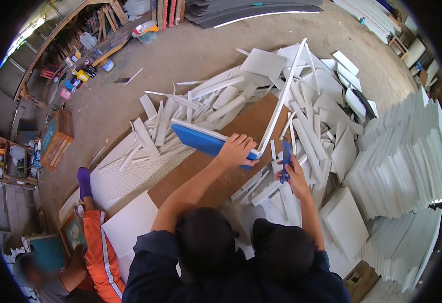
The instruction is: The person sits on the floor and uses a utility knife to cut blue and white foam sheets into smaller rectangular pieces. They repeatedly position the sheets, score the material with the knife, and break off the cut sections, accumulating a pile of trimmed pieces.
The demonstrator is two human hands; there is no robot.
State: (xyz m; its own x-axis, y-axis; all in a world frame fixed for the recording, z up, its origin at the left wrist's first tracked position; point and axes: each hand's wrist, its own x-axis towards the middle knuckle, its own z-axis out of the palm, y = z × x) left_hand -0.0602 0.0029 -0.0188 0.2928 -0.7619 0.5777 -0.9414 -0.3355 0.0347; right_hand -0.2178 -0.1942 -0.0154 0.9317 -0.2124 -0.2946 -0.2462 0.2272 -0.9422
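Observation:
My left hand [238,150] grips one end of a flat blue board [198,140] with a white layer along its upper edge. The board is tilted above a brown sheet [223,174]. From the gripped end, a long thin white strip [283,98] slants up and away over the scrap pile; whether it is still joined to the board I cannot tell. In my right hand [296,178], just right of the board, is a blue utility knife [285,160] held upright, apart from the board. Its blade is too small to make out.
White foam-like offcuts [307,136] surround the brown sheet. Tall stacks of white sheets [398,161] stand at right. A person in orange trousers [102,247] sits at lower left. A wooden crate [58,139] and bottles [82,76] lie at far left; dark sheets [246,11] lie at the back.

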